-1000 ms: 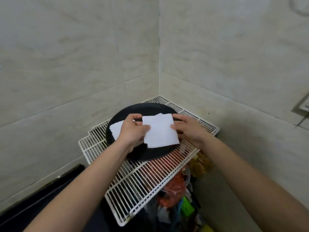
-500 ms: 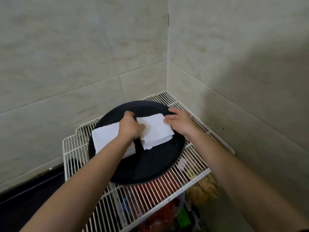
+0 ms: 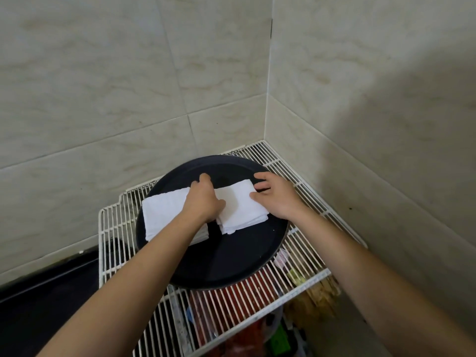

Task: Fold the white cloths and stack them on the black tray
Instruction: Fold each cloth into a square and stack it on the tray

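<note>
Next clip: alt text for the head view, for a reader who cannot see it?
A person's left hand and right hand touch a folded white cloth on a round black tray; a second folded cloth lies beside it. The tray sits on a white wire rack in a tiled corner.

The tray (image 3: 231, 264) sits on the wire rack (image 3: 113, 228) in the wall corner. On it, side by side, lie a cloth stack (image 3: 164, 215) on the left and a folded cloth (image 3: 242, 210) on the right — the left hand (image 3: 203, 202) between them, the right hand (image 3: 275, 199) at the folded cloth's right edge.
</note>
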